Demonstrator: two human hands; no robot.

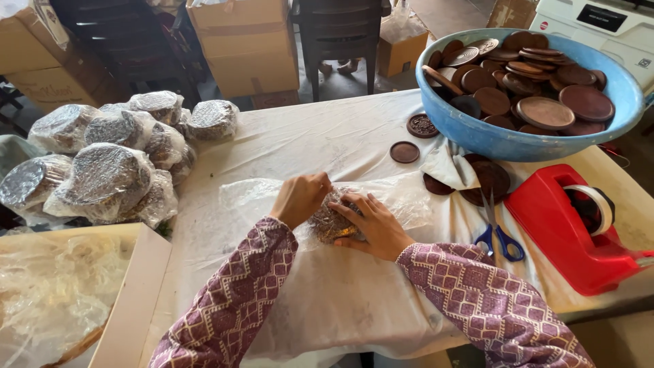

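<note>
From the head camera, I am looking down at a stack of brown discs (332, 219) that is lying on the clear plastic sheet (252, 194) spread over the white table cover (327, 300), right in the middle before me. My left hand (298, 198) is curling over the stack's upper left edge, fingers bent and pinching at it or at the film around it; I cannot tell which. My right hand (375, 223) is lying flatter, fingers stretched out and pressing against the stack's right side. So the stack is sitting between my two hands, touching both, with neither hand clearly nearer. It is looking roughly round from above, so I cannot give it a long axis. The blue-handled scissors (499, 235) are lying just beyond my right wrist.
</note>
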